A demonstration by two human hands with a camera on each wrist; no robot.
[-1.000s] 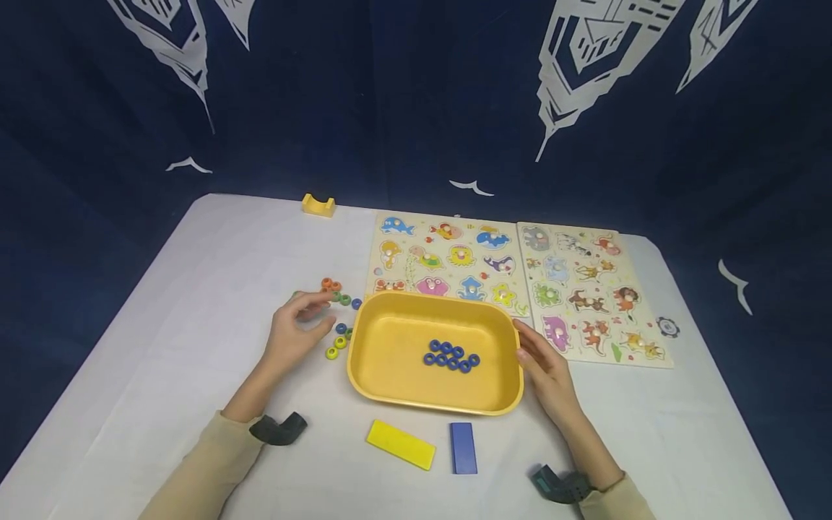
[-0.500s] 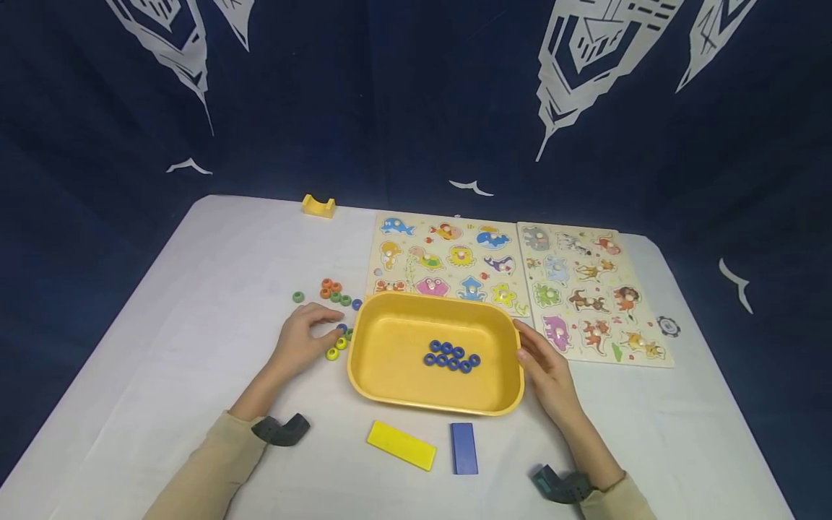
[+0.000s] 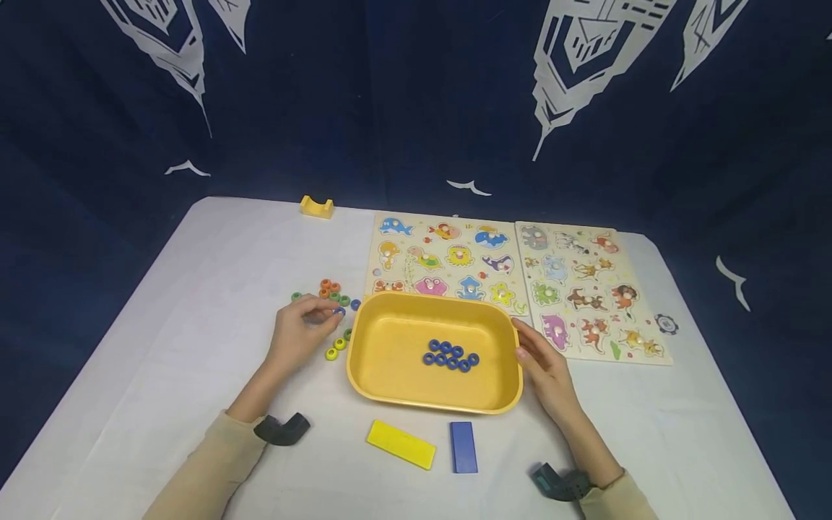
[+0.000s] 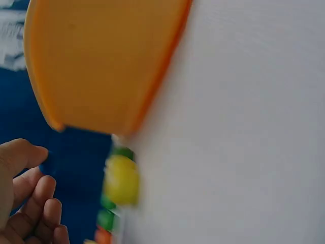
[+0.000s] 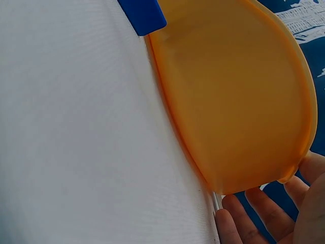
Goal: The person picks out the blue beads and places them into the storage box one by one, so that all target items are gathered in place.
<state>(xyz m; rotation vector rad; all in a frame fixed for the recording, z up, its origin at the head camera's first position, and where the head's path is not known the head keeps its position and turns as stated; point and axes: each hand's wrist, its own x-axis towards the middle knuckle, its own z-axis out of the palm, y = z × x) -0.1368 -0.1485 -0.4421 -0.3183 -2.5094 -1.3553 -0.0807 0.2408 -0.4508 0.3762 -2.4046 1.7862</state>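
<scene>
My left hand (image 3: 292, 338) pinches a small blue ring bead (image 3: 339, 311) between thumb and fingertips, left of the yellow tray (image 3: 390, 354). In the left wrist view the blue bead (image 4: 49, 163) shows at the thumb tip, blurred. Inside the tray, right of its middle, lie several blue beads (image 3: 453, 363). My right hand (image 3: 549, 372) holds the tray's right end; in the right wrist view the thumb is at the rim and the fingers are below it against the outer wall. Green beads (image 3: 344, 300), yellow beads (image 3: 331, 354) and orange beads (image 3: 326, 284) lie near my left hand.
A yellow block (image 3: 401, 444) and a blue block (image 3: 464, 448) lie in front of the tray. Behind it are a sea animal puzzle board (image 3: 442, 249) and a land animal puzzle board (image 3: 585, 289). A notched yellow block (image 3: 317, 208) stands at the table's back edge.
My left hand has come down to the beads beside the tray, taken a blue one and raised it slightly away. My right hand and the tray stay in place.
</scene>
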